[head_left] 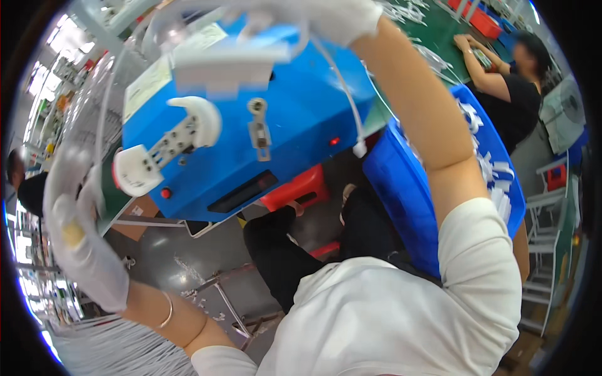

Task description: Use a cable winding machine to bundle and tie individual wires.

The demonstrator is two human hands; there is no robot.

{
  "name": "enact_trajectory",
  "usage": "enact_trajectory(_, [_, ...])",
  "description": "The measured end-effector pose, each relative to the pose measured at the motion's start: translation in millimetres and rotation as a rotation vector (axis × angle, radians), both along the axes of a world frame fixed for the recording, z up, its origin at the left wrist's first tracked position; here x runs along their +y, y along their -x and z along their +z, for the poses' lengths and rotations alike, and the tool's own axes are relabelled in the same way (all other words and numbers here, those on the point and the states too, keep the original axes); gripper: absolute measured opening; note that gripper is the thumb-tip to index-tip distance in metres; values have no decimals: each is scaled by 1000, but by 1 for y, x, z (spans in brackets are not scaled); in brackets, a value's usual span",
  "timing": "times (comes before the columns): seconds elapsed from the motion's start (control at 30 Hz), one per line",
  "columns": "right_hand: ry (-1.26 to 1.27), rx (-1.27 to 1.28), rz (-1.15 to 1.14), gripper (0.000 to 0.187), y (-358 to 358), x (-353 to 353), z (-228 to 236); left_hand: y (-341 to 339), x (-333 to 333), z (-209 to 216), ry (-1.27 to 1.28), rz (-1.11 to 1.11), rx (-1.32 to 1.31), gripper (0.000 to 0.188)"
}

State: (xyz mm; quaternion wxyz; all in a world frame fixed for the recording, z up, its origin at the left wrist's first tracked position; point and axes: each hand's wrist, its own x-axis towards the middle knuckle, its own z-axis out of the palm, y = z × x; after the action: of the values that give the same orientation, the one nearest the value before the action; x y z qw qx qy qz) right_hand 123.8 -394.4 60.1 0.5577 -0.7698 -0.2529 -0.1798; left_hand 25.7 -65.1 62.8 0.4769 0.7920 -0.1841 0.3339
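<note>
Gloved left hand [84, 250] and right hand [342, 19] stretch clear tubing [100, 113] before blue machine [301, 119].

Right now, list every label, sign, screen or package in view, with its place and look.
Label: pale yellowish sheet, upper left of the blue machine.
Dark slot: black strip on the machine's lower front; whether it is a screen is unclear.
Cardboard box: brown, below the machine.

left hand [84, 250]: gloved, grip closed on clear tubing [103, 100] | right hand [342, 19]: gloved, holds tubing above blue machine [251, 125] | blue bin [407, 182]: beside right forearm
</note>
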Motion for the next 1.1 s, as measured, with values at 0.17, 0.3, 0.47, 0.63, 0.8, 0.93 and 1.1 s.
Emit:
enact_trajectory(0.17, [-351, 202, -204, 21, 20, -180, -43, 18, 29, -21, -115, 147, 64, 60])
enact_trajectory(0.3, [601, 408, -847, 20, 78, -271, -159, 35, 66, -62, -52, 154, 201, 60])
enact_trajectory(0.47, [1699, 435, -244, 17, 162, -318, -336, 51, 91, -98, 94, 261, 412, 51])
enact_trajectory(0.63, [1767, 612, -264, 23, 193, -314, -417, 56, 83, -87, 99, 197, 435, 46])
enact_trajectory(0.8, [656, 1036, -728, 34, 201, -315, -369, 55, 53, -74, 42, 180, 408, 45])
enact_trajectory(0.93, [128, 855, -736, 28, 218, -319, -306, 53, 29, -76, 34, 172, 331, 43])
enact_trajectory(1.1, [3, 634, -637, 23, 241, -296, -203, 52, -1, -78, 120, 74, 207, 40])
